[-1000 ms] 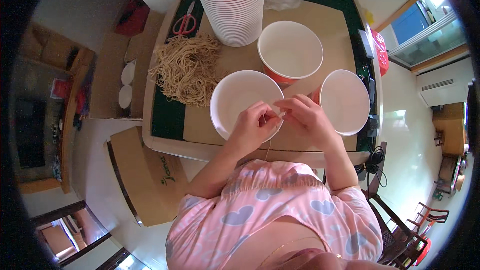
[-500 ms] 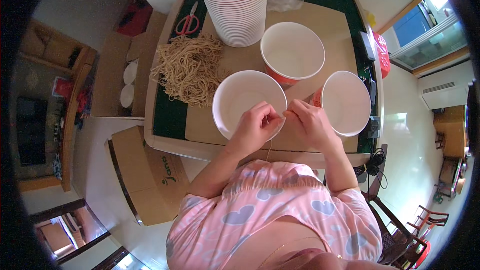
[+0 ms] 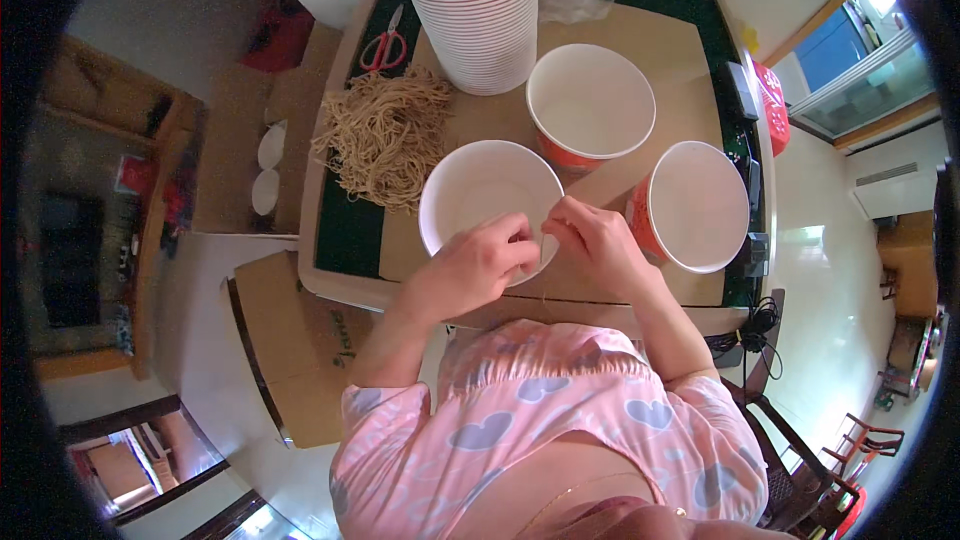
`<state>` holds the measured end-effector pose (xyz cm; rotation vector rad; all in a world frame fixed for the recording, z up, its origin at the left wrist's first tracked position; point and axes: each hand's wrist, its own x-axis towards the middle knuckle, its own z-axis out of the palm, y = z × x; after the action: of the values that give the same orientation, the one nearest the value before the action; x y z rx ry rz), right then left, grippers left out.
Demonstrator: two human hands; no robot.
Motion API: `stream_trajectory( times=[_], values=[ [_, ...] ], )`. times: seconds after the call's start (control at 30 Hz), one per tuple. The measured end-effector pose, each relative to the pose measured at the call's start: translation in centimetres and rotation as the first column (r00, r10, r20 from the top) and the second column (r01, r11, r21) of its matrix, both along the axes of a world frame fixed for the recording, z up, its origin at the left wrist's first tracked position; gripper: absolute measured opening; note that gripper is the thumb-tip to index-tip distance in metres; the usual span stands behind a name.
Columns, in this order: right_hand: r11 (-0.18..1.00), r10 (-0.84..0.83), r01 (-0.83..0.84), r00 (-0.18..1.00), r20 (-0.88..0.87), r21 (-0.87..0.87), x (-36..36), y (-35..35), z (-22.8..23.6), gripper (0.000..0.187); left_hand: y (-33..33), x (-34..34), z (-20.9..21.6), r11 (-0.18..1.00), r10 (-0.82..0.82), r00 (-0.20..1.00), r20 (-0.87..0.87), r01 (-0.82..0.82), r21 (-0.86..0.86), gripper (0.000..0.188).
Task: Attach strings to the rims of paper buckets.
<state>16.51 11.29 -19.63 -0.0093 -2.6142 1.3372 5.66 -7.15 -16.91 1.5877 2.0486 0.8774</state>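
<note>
A white-lined paper bucket [image 3: 455,185] stands at the table's near edge, with both hands over its near right rim. My right hand [image 3: 600,245] pinches a thin beige string [image 3: 543,285] at the rim, and the strand hangs down below the fingertips. My left hand [image 3: 480,260] lies over the bucket's near side, its fingers curled; whether anything is in them is hidden. A tangled pile of beige string [image 3: 385,135] lies left of the bucket. Two more orange-sided paper buckets stand open nearby, one behind [image 3: 590,100] and one at the right [image 3: 700,205].
A tall stack of nested paper buckets [image 3: 480,30] rises at the back. Red-handled scissors [image 3: 385,45] lie by the string pile. Cardboard boxes are left of the table, one flattened-looking box [image 3: 300,360] low down. Black cables [image 3: 755,325] hang at the right edge.
My left hand has moved left and away from the right fingertips, over the bucket. The right hand has stayed at the rim, still pinching the string.
</note>
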Motion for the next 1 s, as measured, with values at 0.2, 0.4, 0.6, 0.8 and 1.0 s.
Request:
stream_trajectory(
  times=[0.2,0.4,0.6,0.8,1.0],
  values=[
    [0.992,-0.038,0.044,0.998,0.056,-0.117,0.1,0.5,0.1,0.008,1.3,0.4,-1.0,0.982,0.017,0.975,-0.22,0.025,0.186,0.01],
    [1.0,-0.019,0.021,0.988,0.153,-0.01,0.4,1.4,0.9,0.008,2.2,1.2,-1.3,0.976,0.099,0.935,-0.34,-0.025,0.217,0.016],
    [1.0,-0.006,0.006,1.0,0.019,-0.026,0.7,0.9,0.0,0.008,2.3,1.3,-2.1,0.989,0.069,0.966,-0.251,-0.034,0.143,0.012],
    [0.993,-0.06,0.056,0.997,-0.042,-0.1,1.4,0.3,-0.6,0.007,2.1,1.7,-2.3,0.967,0.164,0.986,0.004,-0.162,0.197,0.012],
    [0.981,-0.083,0.074,0.995,-0.046,-0.179,2.0,0.0,-0.8,0.006,1.9,2.6,-2.7,0.968,0.187,0.98,-0.065,-0.173,0.184,0.012]
  ],
)
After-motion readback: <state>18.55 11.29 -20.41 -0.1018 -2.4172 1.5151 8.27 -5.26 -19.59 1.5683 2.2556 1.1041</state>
